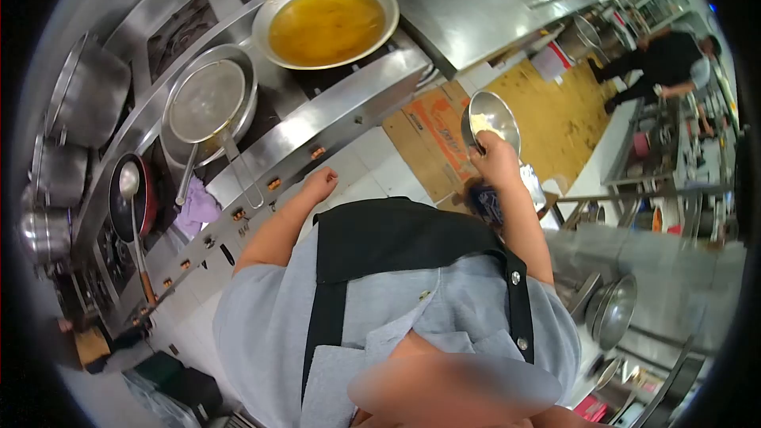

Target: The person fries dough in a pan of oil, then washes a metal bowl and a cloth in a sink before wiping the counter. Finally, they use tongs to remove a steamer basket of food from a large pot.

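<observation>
My right hand [497, 160] grips the rim of a small steel bowl [507, 120], which is tilted and holds a pale, crumbly-looking food [481, 123]. My left hand [321, 184] hangs in front of the stove's front panel with its fingers curled in, and I see nothing in it. Ahead of me on the stove sits a wide pan [388, 12] of yellow-orange oil [326, 25]. To its left a wire strainer [208, 101] rests over a metal pan [247, 115].
Left along the stove are a dark wok [119, 218] with a ladle [129, 182], a purple cloth [198, 208] and large steel pots [89, 95]. A steel counter [460, 12] adjoins the stove on the right. Flattened cardboard [424, 139] covers the floor. Another person [666, 63] stands at far right.
</observation>
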Motion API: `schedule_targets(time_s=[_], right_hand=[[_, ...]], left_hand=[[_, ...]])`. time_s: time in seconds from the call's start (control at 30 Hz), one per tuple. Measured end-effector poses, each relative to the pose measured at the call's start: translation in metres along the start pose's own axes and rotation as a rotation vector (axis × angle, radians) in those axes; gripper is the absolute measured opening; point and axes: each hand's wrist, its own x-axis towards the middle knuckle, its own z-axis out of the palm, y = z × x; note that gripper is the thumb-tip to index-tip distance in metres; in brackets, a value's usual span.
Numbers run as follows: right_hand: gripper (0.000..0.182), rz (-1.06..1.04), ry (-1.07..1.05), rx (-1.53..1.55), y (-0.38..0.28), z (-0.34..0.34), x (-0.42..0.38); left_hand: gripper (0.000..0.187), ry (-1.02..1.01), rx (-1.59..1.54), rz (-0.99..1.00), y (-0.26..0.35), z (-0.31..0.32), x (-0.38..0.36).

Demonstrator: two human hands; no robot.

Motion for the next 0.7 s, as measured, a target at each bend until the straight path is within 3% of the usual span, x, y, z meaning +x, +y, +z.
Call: schedule_targets(time_s=[0.07, 0.17, 0.33, 0.47, 0.6, 0.7], right_hand=[[0.018, -0.072, 0.025, -0.061, -0.001, 0.009, 0.042], [0.017, -0.162, 0.058, -0.118, 0.004, 0.018, 0.103], [0.017, -0.248, 0.08, -0.193, 0.029, 0.043, 0.2], [0.016, -0.328, -0.008, -0.298, 0.056, 0.066, 0.265], [0.014, -0.43, -0.027, -0.306, 0.071, 0.076, 0.3], [0.02, -0.401, -0.13, -0.332, 0.069, 0.062, 0.314]], left_hand=[[0.017, 0.231, 0.011, 0.139, 0.037, -0.03, -0.027], [0.013, 0.407, -0.062, 0.194, 0.1, -0.055, -0.044], [0.014, 0.676, 0.077, 0.426, 0.151, -0.065, -0.009], [0.02, 0.95, 0.235, 0.535, 0.212, -0.108, 0.05], [0.034, 1.028, 0.288, 0.382, 0.245, -0.147, 0.134], [0.057, 0.913, 0.436, 0.104, 0.24, -0.166, 0.212]])
